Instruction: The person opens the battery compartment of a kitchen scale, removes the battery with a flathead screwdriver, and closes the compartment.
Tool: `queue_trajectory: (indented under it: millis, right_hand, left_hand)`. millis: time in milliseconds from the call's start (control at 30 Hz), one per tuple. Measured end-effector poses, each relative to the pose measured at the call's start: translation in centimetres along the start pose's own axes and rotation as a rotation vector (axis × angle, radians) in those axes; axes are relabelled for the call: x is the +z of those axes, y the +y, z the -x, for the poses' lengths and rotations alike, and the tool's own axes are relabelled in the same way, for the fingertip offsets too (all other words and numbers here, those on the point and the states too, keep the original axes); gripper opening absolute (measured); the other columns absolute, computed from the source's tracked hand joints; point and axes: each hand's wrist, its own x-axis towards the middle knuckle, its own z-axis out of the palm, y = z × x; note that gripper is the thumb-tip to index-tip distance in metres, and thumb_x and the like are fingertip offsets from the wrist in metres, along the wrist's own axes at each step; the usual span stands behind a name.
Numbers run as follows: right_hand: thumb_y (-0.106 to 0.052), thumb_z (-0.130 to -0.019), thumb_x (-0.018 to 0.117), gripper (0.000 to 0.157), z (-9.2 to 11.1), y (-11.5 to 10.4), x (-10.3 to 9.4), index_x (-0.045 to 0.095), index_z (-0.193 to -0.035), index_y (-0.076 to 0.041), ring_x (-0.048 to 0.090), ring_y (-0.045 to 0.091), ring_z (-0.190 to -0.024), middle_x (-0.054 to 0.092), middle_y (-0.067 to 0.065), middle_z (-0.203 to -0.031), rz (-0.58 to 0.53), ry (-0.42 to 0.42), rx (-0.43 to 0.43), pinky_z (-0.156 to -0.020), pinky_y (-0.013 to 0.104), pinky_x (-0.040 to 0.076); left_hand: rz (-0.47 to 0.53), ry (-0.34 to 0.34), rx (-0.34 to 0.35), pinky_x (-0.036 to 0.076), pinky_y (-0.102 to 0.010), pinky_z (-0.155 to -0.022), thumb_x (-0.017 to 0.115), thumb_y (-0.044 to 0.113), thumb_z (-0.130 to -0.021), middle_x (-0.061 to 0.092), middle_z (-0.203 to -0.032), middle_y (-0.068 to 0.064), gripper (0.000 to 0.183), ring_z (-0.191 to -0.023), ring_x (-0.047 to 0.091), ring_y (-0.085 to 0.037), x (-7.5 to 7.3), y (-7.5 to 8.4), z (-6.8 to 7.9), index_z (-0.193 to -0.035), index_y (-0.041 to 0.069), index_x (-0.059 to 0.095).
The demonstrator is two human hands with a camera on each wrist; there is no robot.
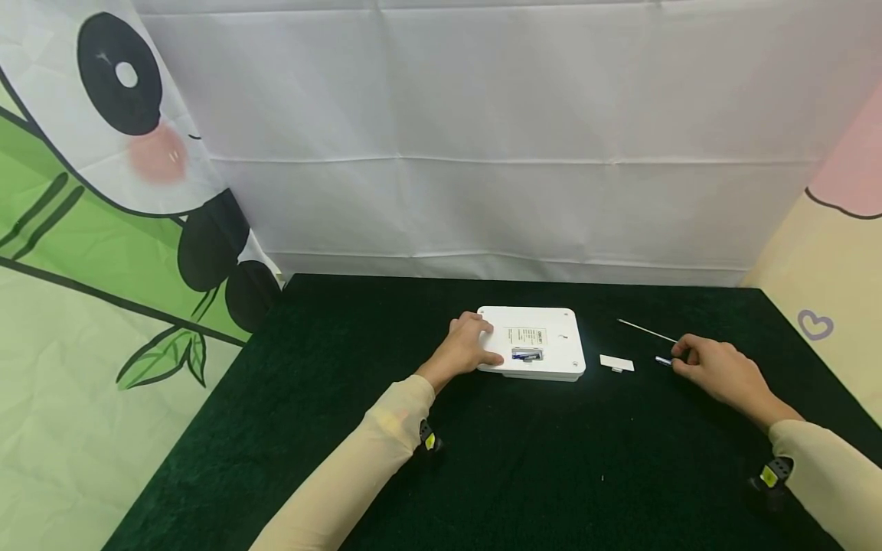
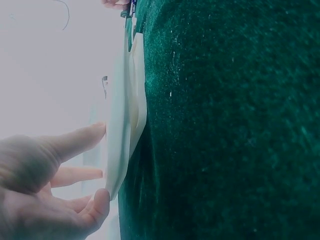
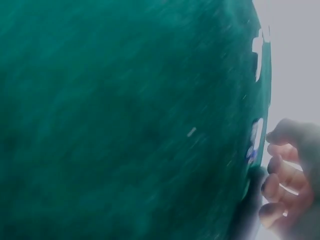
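Note:
A flat white device [image 1: 561, 329], much like a kitchen scale, lies label side up with its battery compartment [image 1: 527, 354] uncovered and a blue battery inside. My left hand [image 1: 463, 346] grips its left edge; in the left wrist view the thumb [image 2: 82, 142] and fingertips meet that edge. Over on the right, my right hand [image 1: 720, 371] hovers low with loosely bent fingers. Right at its thumb and index tips lies a blue-and-white battery [image 1: 663, 360], apart from the fingers in the right wrist view. A thin metal shaft [image 1: 644, 329] runs beneath this hand toward a dark handle [image 3: 247, 205].
A small white battery cover [image 1: 616, 363] lies between the device and my right hand. Dark green cloth [image 1: 524, 474] covers the table, with a tiny pale speck on it. A white curtain [image 1: 441, 207] hangs behind the far edge, and printed panels stand at both sides.

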Motion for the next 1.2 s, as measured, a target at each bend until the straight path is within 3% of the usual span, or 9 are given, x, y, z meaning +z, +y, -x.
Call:
queue_trajectory:
  millis: [533, 767, 1033, 1200]
  right_hand:
    - [-0.021, -0.093, 0.062, 0.021, -5.7, -9.3, 0.8, 0.064, -0.109, -0.008, 0.047, 0.015, -0.058, 0.055, 0.003, -0.075, 0.004, -0.005, -0.064, -0.051, 0.029, 0.036]
    - [-0.022, -0.092, 0.064, 0.018, -7.4, -13.1, 2.0, 0.066, -0.106, -0.011, 0.049, 0.015, -0.06, 0.056, 0.003, -0.076, 0.006, -0.044, -0.148, -0.052, 0.028, 0.039]
    - [-0.026, -0.092, 0.066, 0.014, -8.1, -15.5, 3.2, 0.067, -0.103, -0.017, 0.049, 0.014, -0.066, 0.058, 0.0, -0.079, 0.023, -0.117, -0.249, -0.056, 0.027, 0.039]
    - [-0.025, -0.091, 0.068, 0.013, -8.1, -16.0, 3.6, 0.069, -0.101, -0.018, 0.051, 0.014, -0.07, 0.06, 0.0, -0.083, 0.025, -0.153, -0.266, -0.059, 0.028, 0.041]
  left_hand:
    - [-0.015, -0.004, 0.019, 0.036, -0.039, -0.108, 0.081, 0.028, -0.081, 0.039, -0.15, -0.01, 0.059, -0.13, 0.036, -0.027, 0.0, 0.1, -0.1, -0.132, 0.008, 0.06]
    - [-0.012, -0.003, 0.001, 0.036, -0.039, -0.108, 0.081, 0.028, -0.081, 0.039, -0.15, -0.009, 0.059, -0.13, 0.036, -0.027, 0.0, 0.0, -0.1, -0.132, 0.009, 0.06]
    - [-0.005, -0.003, 0.005, 0.036, -0.039, -0.109, 0.081, 0.029, -0.081, 0.039, -0.15, -0.009, 0.059, -0.131, 0.036, -0.026, 0.1, -0.2, -0.2, -0.132, 0.009, 0.06]
    - [-0.006, -0.001, -0.001, 0.036, -0.039, -0.109, 0.081, 0.029, -0.081, 0.039, -0.15, -0.008, 0.059, -0.13, 0.036, -0.026, 0.1, -0.3, -0.2, -0.132, 0.01, 0.06]
